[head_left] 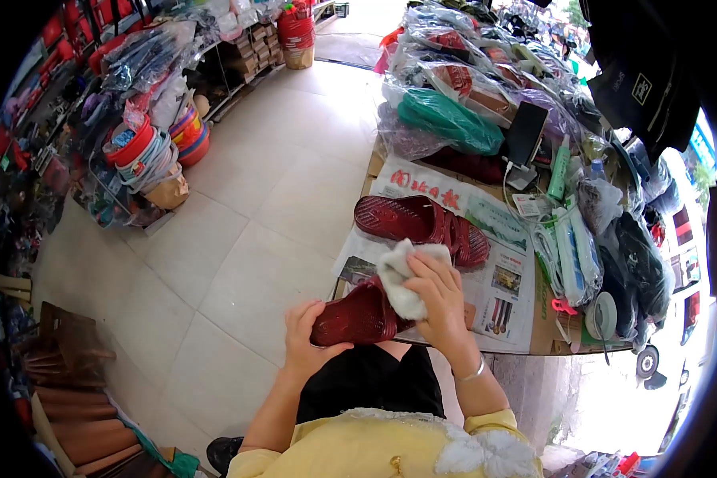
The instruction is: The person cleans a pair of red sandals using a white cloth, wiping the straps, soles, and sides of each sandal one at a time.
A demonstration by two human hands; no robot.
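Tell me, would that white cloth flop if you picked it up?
Probably yes. The white cloth bunches in soft folds under the right hand, so it looks limp and light. Pressed against the red slipper that the left hand holds, it seems unlikely to slide.

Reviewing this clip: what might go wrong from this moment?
The left hand holds the dark red slipper out past the table edge, so a loose grip might drop it to the floor. The right hand presses a white cloth near the second slipper and may nudge it.
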